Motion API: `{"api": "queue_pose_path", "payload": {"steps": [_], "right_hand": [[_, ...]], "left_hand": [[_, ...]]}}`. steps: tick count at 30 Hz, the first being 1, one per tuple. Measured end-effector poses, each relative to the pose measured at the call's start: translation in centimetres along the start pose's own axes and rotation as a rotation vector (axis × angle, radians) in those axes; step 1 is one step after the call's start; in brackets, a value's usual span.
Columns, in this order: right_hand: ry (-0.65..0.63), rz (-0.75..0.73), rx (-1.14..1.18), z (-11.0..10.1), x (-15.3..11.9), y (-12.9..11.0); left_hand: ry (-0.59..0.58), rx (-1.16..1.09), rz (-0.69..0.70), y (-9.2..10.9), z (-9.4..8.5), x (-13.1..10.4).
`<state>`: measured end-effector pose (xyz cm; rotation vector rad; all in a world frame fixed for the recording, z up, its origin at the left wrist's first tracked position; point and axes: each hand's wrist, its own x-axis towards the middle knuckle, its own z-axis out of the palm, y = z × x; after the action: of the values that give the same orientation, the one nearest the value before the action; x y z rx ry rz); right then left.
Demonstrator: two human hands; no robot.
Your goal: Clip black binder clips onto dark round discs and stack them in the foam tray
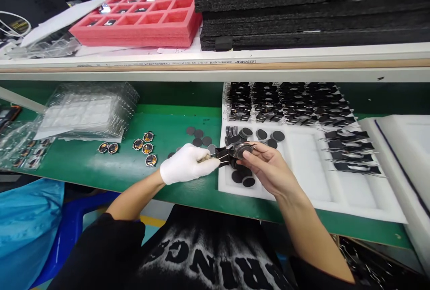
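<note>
My left hand (188, 163), in a white glove, pinches the wire handles of a black binder clip (221, 155). Bare fingers of my right hand (268, 164) hold a round, metal-rimmed dark disc piece (241, 150). The clip's jaws meet the left side of that piece; whether they grip it I cannot tell. Below and behind are loose black discs (248, 181) in a white foam tray (312, 164). Rows of black binder clips (285, 101) fill the tray's far part, with several more clips (352, 155) at its right.
Grey discs (198, 134) and round amber-faced pieces (148, 148) lie on the green bench (110, 164). Clear plastic trays (90, 106) are stacked at left. A shelf (168, 68) crosses above, carrying a pink foam tray (134, 30) and black foam sheets (302, 12). Other people are nearby.
</note>
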<state>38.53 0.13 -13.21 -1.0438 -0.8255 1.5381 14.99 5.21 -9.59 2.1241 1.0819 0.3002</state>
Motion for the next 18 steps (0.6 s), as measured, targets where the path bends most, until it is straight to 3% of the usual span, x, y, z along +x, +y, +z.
{"api": "queue_pose_path", "payload": {"steps": [7,12,14,18], "right_hand": [[-0.059,0.049,-0.067,-0.9,-0.2,0.7],[-0.009,0.026,-0.080,-1.2,-0.8,1.1],[0.029,0.011,-0.094,-0.9,-1.2,1.6],[0.041,-0.028,-0.141,0.8,-2.6,3.4]], "left_hand": [[-0.139,-0.074,0.010,0.3,0.7,0.8],[-0.174,0.006,-0.004,0.9,0.8,1.3],[-0.139,0.104,0.014,1.3,0.7,1.0],[0.038,0.176,0.000,0.9,0.7,-1.0]]}}
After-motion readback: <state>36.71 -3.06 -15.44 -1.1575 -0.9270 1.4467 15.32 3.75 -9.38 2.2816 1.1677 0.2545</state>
